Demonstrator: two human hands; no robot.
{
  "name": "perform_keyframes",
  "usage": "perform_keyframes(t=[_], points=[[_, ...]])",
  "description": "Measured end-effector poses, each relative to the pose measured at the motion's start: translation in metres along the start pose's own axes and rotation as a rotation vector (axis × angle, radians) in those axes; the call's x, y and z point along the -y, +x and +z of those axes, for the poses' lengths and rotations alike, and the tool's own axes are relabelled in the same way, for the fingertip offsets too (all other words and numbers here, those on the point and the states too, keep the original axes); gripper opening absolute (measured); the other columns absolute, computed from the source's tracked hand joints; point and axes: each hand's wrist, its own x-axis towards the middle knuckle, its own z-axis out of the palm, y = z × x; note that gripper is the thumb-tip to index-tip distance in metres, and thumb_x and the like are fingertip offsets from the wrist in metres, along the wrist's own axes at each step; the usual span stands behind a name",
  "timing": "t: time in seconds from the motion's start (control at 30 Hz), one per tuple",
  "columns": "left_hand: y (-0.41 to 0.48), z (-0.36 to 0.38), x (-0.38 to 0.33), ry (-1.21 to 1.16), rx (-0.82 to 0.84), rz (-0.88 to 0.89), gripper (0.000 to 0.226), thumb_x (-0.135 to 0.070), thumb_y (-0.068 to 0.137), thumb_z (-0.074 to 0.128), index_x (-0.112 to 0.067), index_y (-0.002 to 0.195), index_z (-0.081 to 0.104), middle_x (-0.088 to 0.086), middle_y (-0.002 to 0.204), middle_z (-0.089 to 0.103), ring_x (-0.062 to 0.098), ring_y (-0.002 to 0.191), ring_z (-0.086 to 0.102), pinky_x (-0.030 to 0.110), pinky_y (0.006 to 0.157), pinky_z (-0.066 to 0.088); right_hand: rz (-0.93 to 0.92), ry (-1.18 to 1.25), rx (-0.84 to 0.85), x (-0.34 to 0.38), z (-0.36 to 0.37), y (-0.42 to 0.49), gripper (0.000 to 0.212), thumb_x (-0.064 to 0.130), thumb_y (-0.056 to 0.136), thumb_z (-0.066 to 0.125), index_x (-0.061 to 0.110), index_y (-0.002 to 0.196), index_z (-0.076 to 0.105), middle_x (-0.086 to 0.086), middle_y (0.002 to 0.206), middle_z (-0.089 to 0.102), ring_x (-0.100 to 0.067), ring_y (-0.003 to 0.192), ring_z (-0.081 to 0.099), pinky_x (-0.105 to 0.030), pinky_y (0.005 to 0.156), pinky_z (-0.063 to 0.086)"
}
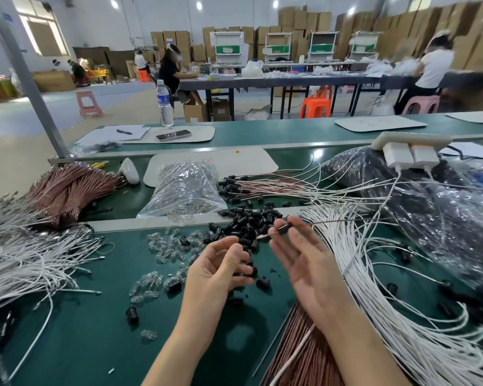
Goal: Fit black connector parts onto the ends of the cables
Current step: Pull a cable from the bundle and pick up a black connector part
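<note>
Spilling past the left edge, a heap of white cables (pixel 25 260) lies on the green belt (pixel 81 344), its far ends cut off. Behind it sit tied bundles of brown cables (pixel 67 188). Small clear bulbs (pixel 162 246) are scattered next, in front of a clear bag (pixel 184 188) whose contents are hard to make out through the glare. The loose pile of black connector parts (pixel 248 221) sits mid-belt, partly hidden by both hands.

The left hand (pixel 221 271) is palm up with its fingers loosely curled. Black parts show at its fingertips, but I cannot tell whether it holds them or they lie on the belt beyond. The right hand (pixel 307 263) has its lower fingers spread, while thumb and forefinger pinch one black connector (pixel 283 228) in front of the pile. A thin cable (pixel 332 222) runs out of it to the right. The right forearm covers part of a brown cable bundle (pixel 299 358).

Further right, white cable loops (pixel 388 288) run out of frame beside a dark, blurred plastic bag (pixel 444 218).
</note>
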Motion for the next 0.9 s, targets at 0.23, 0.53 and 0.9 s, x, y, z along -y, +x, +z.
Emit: perform_keyframes(t=[0.23,0.53,0.9], points=[[0.0,0.029,0.0,0.44,0.16,0.058,0.014,-0.032,0.099,0.061,-0.021,0.099,0.069,-0.002,0.081,0.072,0.014,0.065,0.067,0.025,0.055,0.055,-0.487,0.01,-0.366,0.039,-0.026,0.008,0.026,0.001,0.101,0.048,0.018,0.101,0.067,-0.003,0.094,0.074,-0.02,0.093,0.072,-0.034,0.092,0.058],[0.062,0.145,0.011,1.191,0.388,0.064,0.041,-0.03,0.101,0.053,0.0,0.073,0.054,0.019,0.076,0.063,0.032,0.066,0.057,0.037,0.066,0.05,-0.606,0.064,-0.609,0.047,-0.04,0.012,0.022,-0.001,0.098,0.051,0.015,0.1,0.066,-0.002,0.086,0.072,-0.019,0.082,0.07,-0.031,0.085,0.06],[0.068,0.16,0.003,1.062,0.363,-0.126,0.024,-0.023,0.105,0.042,-0.005,0.097,0.055,0.02,0.102,0.071,0.031,0.072,0.068,0.041,0.073,0.06,-0.509,0.193,-0.529,0.054,-0.04,0.011,0.021,0.002,0.101,0.049,0.015,0.099,0.066,-0.002,0.085,0.072,-0.018,0.078,0.07,-0.03,0.081,0.059]])
